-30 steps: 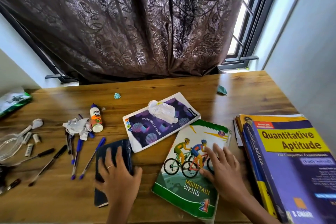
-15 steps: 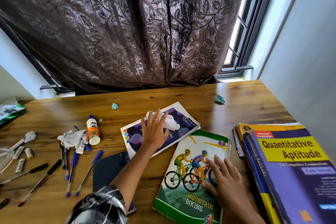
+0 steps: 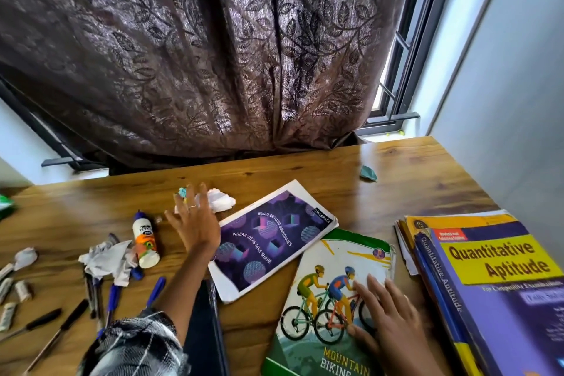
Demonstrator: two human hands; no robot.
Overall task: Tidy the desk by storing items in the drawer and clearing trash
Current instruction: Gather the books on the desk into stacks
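The left hand [image 3: 195, 223] reaches across the worktop [image 3: 412, 180], fingers spread and blurred, over a crumpled white tissue [image 3: 218, 200] and a small teal scrap [image 3: 182, 192]; whether it grips the tissue cannot be told. The right hand [image 3: 384, 311] lies flat, fingers straight, on the Mountain Biking book [image 3: 323, 299]. A purple notebook [image 3: 271, 238] lies between the two hands, and a glue bottle [image 3: 145, 239] sits left of the left hand.

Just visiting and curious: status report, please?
Left hand holds white crumpled tissue, reaching toward teal scrap. Right hand flat on Mountain Biking book. Nothing in the way.
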